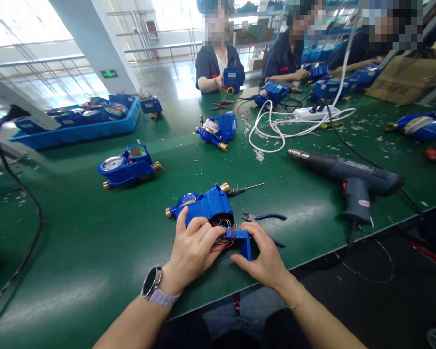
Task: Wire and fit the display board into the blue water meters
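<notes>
A blue plastic water meter (203, 206) lies on its side near the near edge of the green table, its long axis running from near-left to far-right. A round brass fitting shows at each end, one at the far right and one at the near left. Its near side is open, and a bundle of thin red, black and blue wires (225, 231) spills out of it. These wires lead to a small blue plastic box-shaped cover (244, 241), which sits just right of the meter's open side, detached but tethered, and tilted up off the table.
</notes>
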Action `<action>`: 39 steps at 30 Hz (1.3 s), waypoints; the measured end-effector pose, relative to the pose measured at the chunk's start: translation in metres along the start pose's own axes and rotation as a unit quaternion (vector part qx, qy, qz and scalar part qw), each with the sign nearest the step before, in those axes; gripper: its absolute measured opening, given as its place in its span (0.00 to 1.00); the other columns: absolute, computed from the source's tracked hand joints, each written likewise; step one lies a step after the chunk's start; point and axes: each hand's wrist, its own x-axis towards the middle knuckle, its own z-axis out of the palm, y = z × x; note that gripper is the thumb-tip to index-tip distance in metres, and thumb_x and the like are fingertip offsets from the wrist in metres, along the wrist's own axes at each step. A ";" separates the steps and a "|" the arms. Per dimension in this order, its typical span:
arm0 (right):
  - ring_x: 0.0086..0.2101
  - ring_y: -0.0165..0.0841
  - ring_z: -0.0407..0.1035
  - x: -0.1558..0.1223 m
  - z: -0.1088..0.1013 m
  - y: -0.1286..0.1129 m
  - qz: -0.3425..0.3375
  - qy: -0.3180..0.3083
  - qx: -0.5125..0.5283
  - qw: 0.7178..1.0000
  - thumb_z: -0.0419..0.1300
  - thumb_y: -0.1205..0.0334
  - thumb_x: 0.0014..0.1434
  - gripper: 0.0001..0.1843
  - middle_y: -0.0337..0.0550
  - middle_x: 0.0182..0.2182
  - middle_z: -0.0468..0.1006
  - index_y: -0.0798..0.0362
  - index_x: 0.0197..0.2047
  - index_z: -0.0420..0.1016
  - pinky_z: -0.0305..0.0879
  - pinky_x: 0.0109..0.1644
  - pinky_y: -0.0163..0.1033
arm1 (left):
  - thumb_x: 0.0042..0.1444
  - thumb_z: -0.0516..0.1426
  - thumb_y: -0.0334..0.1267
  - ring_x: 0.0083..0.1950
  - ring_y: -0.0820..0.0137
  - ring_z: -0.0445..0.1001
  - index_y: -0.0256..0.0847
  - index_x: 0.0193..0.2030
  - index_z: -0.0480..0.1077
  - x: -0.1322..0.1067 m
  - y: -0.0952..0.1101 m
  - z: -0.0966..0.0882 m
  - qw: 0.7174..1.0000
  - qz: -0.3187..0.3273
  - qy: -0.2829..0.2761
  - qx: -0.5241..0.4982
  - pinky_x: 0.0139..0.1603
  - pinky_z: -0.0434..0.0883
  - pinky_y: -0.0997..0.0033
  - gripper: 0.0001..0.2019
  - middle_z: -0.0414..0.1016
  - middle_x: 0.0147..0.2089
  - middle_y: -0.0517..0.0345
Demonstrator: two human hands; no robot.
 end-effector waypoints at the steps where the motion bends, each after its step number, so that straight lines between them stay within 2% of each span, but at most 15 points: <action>1: 0.46 0.41 0.70 0.000 0.000 0.000 0.000 0.001 -0.002 1.000 0.62 0.47 0.60 0.23 0.49 0.44 0.73 0.52 0.51 0.63 0.69 0.50 0.46 | 0.61 0.59 0.38 0.40 0.65 0.70 0.42 0.39 0.73 0.000 -0.001 0.000 1.000 -0.005 -0.005 0.015 0.69 0.48 0.44 0.04 0.73 0.29 0.61; 5: 0.42 0.40 0.72 -0.004 0.001 0.003 0.004 0.015 -0.025 1.000 0.60 0.44 0.62 0.24 0.48 0.42 0.74 0.52 0.52 0.63 0.71 0.46 0.45 | 0.61 0.58 0.36 0.43 0.64 0.70 0.44 0.35 0.73 0.001 -0.007 -0.002 1.000 0.004 -0.007 0.019 0.67 0.51 0.47 0.04 0.75 0.32 0.59; 10: 0.44 0.43 0.72 -0.008 0.005 0.007 -0.007 0.024 -0.063 0.998 0.59 0.43 0.62 0.27 0.51 0.44 0.74 0.53 0.54 0.62 0.71 0.47 0.49 | 0.62 0.56 0.33 0.54 0.65 0.71 0.41 0.37 0.70 0.000 -0.007 -0.004 0.995 0.056 -0.007 -0.083 0.69 0.53 0.57 0.03 0.79 0.46 0.57; 13: 0.46 0.43 0.71 -0.008 0.006 0.007 -0.025 0.014 -0.078 0.997 0.58 0.43 0.63 0.29 0.52 0.46 0.74 0.53 0.58 0.60 0.70 0.48 0.49 | 0.62 0.54 0.31 0.54 0.67 0.73 0.41 0.37 0.68 -0.002 -0.005 -0.003 0.992 0.053 0.013 -0.111 0.71 0.50 0.57 0.04 0.80 0.39 0.59; 16: 0.47 0.44 0.71 -0.008 0.006 0.006 -0.038 0.009 -0.091 0.995 0.57 0.43 0.64 0.31 0.54 0.48 0.74 0.54 0.61 0.58 0.70 0.49 0.50 | 0.62 0.53 0.30 0.44 0.71 0.75 0.41 0.39 0.69 -0.002 -0.006 -0.003 0.993 0.042 0.031 -0.107 0.71 0.51 0.56 0.05 0.77 0.35 0.59; 19: 0.47 0.44 0.71 -0.008 0.006 0.006 -0.038 0.005 -0.098 0.994 0.57 0.43 0.64 0.31 0.54 0.48 0.74 0.54 0.61 0.58 0.70 0.49 0.50 | 0.61 0.56 0.33 0.39 0.70 0.74 0.40 0.50 0.69 -0.002 -0.009 -0.005 0.995 0.055 0.007 -0.086 0.70 0.51 0.51 0.10 0.76 0.35 0.59; 21: 0.47 0.44 0.70 -0.008 0.007 0.006 -0.035 -0.003 -0.099 0.994 0.57 0.44 0.64 0.30 0.54 0.48 0.74 0.54 0.61 0.58 0.69 0.49 0.51 | 0.61 0.58 0.36 0.37 0.69 0.72 0.41 0.52 0.70 -0.001 -0.011 -0.007 0.995 0.078 -0.006 -0.067 0.70 0.51 0.49 0.13 0.75 0.30 0.62; 25: 0.47 0.44 0.70 -0.008 0.007 0.008 -0.042 -0.018 -0.099 0.994 0.57 0.45 0.65 0.30 0.53 0.49 0.74 0.54 0.62 0.57 0.69 0.50 0.52 | 0.60 0.61 0.38 0.35 0.70 0.69 0.45 0.43 0.74 0.002 -0.015 -0.011 0.993 0.094 0.038 -0.064 0.67 0.55 0.49 0.06 0.69 0.23 0.67; 30: 0.49 0.45 0.69 -0.009 0.007 0.010 -0.056 -0.037 -0.087 0.994 0.59 0.49 0.64 0.32 0.54 0.50 0.73 0.53 0.65 0.56 0.69 0.51 0.54 | 0.58 0.62 0.34 0.34 0.71 0.68 0.43 0.38 0.75 0.003 -0.019 -0.013 0.993 0.048 0.096 -0.051 0.65 0.58 0.49 0.01 0.71 0.23 0.66; 39: 0.51 0.41 0.68 -0.005 0.001 0.005 -0.046 -0.062 -0.023 0.997 0.59 0.65 0.63 0.26 0.51 0.52 0.72 0.49 0.63 0.60 0.69 0.54 0.51 | 0.58 0.62 0.35 0.34 0.70 0.70 0.45 0.35 0.75 0.002 -0.024 -0.016 0.996 0.008 0.094 -0.006 0.66 0.57 0.47 0.01 0.76 0.27 0.65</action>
